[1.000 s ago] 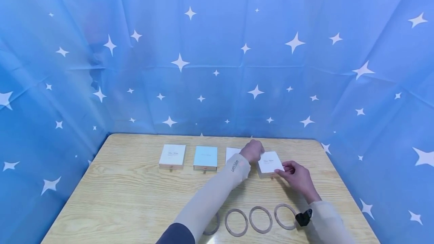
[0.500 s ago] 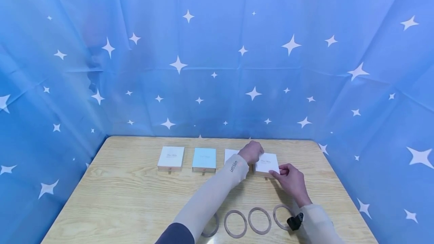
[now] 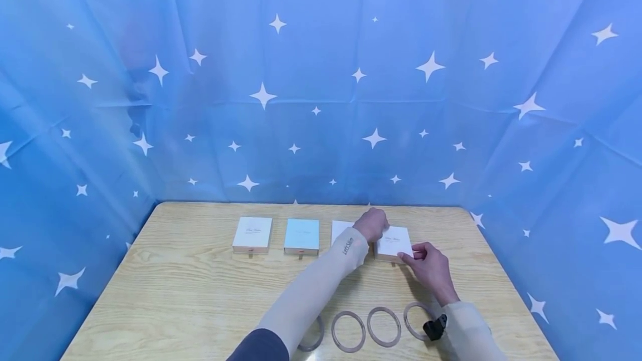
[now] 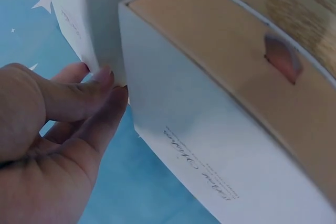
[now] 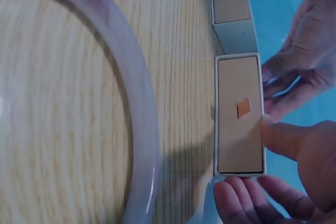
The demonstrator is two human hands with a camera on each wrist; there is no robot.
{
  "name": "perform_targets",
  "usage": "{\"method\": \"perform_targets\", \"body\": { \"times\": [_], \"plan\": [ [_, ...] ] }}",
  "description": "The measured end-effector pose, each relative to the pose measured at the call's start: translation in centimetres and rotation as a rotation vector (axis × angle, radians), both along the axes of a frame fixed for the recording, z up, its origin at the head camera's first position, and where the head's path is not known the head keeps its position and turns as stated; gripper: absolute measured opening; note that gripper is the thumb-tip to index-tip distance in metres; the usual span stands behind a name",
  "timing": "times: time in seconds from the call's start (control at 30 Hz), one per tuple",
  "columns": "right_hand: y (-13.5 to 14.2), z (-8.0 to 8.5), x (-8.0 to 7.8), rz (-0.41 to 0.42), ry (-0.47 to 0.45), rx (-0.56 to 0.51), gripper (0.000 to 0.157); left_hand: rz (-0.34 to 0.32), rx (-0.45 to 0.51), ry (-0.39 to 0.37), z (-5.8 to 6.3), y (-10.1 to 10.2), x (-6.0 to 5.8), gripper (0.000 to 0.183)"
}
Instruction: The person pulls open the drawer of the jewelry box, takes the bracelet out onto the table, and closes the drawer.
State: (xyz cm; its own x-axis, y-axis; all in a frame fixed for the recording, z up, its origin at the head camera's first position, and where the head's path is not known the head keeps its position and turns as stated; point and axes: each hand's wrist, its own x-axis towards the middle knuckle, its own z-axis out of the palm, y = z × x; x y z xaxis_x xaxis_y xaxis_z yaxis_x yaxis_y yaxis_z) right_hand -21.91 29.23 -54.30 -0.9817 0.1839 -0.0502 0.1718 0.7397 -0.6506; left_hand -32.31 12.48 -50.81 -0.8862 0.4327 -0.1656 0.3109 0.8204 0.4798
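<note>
A row of flat gift boxes stands along the table's far side. My right hand (image 3: 431,269) holds the rightmost white box (image 3: 393,242) at its right side, thumb on the lid and fingers bent against the side. At the same box's far left corner, my left hand (image 3: 371,224) has its bent fingers and thumb on the edge. In the left wrist view, these fingers lie in the gap beside the neighbouring white box (image 4: 173,114). The neighbouring box is partly hidden by my left hand and sleeve in the head view. An orange tab (image 5: 243,108) shows on the held box's front.
Farther left stand a light blue box (image 3: 302,234) and another white box (image 3: 252,233). Several translucent bangles lie near the front, one bangle (image 3: 384,326) among them, another partly under my left sleeve. A starry blue cloth (image 3: 311,82) hangs behind the wooden table (image 3: 165,283).
The rightmost box has shifted slightly left and turned straighter, in line with the row. My right hand came along with it. Between half a second ago and now, almost nothing moves.
</note>
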Motion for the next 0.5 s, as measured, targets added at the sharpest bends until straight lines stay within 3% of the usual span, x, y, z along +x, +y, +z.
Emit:
{"method": "perform_targets", "body": {
  "times": [0.17,0.5],
  "plan": [
    [-0.22,0.07,0.16,-0.016,-0.008,-0.018,0.053,0.015,-0.008,0.011,0.13,-0.01,-0.06,0.014],
    [-0.19,-0.16,0.36,-0.01,-0.023,-0.018,0.056,-0.059,-0.047,0.032,0.03,-0.4,0.22,0.017]
  ]
}}
